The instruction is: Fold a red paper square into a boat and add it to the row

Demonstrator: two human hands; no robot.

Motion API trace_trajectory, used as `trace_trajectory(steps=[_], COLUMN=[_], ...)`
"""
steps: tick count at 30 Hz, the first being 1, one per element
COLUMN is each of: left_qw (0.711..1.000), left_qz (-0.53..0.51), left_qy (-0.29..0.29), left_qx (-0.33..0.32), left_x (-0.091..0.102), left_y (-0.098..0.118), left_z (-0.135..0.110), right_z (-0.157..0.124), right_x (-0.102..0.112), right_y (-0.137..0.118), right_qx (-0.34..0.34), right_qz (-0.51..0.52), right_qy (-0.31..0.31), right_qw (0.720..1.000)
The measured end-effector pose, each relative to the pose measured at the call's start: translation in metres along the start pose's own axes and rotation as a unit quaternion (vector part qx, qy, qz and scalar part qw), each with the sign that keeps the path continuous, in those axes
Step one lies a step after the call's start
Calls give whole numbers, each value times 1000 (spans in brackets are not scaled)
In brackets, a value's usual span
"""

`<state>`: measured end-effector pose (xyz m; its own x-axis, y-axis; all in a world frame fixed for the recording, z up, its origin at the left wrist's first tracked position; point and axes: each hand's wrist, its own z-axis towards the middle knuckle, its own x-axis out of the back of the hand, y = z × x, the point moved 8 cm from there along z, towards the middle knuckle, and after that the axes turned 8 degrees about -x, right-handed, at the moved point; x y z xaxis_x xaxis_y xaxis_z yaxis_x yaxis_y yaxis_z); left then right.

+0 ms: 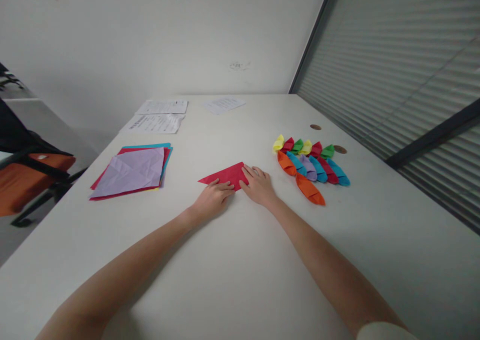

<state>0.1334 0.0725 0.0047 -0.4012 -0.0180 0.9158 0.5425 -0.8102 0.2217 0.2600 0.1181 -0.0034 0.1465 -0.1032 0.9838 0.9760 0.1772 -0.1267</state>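
A red sheet of folding paper (pixel 226 175), folded to a pointed shape, lies flat on the white table in front of me. My left hand (pixel 214 198) rests on its near edge, fingers stretched over the paper. At the paper's right end, my right hand (pixel 259 184) presses down with its fingers laid out and spread, hiding that corner. Neither hand lifts the paper. Left of my hands is a stack of square sheets with a creased lilac sheet (pixel 131 172) on top. To the right are rows of folded paper pieces in several colours, among them an orange piece (pixel 309 189).
Printed papers (pixel 155 123) lie at the back left of the white table (pixel 225 260), and another printed sheet (pixel 224 105) lies by the wall. Two round holes pierce the right side. Blinds (pixel 393 70) line the right; an orange-seated chair (pixel 33 180) stands left.
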Motion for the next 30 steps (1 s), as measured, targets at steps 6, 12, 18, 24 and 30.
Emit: trace_trajectory(steps=[6, 12, 18, 24, 30], left_qw=[1000, 1000, 998, 997, 996], left_qz=[0, 12, 62, 76, 91], left_qy=[4, 1, 10, 3, -6], left_qx=[-1, 10, -12, -20, -22], left_x=[2, 2, 7, 9, 8], left_y=[0, 1, 11, 13, 14], left_z=[0, 0, 2, 3, 4], right_z=[0, 1, 1, 0, 0], right_x=[0, -1, -1, 1, 4], right_y=[0, 0, 0, -1, -3], right_qx=[0, 1, 2, 4, 16], right_qz=[5, 4, -2, -3, -9], right_qy=[7, 3, 8, 12, 8], right_qw=[1000, 1000, 1000, 1000, 1000])
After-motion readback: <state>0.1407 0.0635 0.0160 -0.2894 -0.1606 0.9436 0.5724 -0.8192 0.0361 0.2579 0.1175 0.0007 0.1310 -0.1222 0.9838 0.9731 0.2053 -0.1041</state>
